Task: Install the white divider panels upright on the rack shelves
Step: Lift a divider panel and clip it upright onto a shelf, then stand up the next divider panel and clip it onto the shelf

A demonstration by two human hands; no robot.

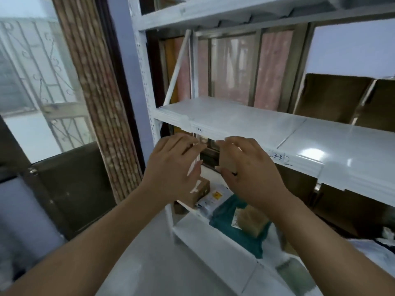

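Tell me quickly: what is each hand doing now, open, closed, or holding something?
Left hand: fingers on a thin white panel below the shelf; firm grip cannot be told.
Right hand: fingers curled, whether it holds anything cannot be told.

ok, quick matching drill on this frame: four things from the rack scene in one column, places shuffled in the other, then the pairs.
Things:
1. left hand
2. right hand
3. teal bag
4. small cardboard box

Places:
A. lower shelf, right of the box
B. at the middle shelf's front edge, nearer the rack post
C. lower shelf, under the left hand
D. at the middle shelf's front edge, near the "3-3" mark

Pairs: 1-B, 2-D, 3-A, 4-C
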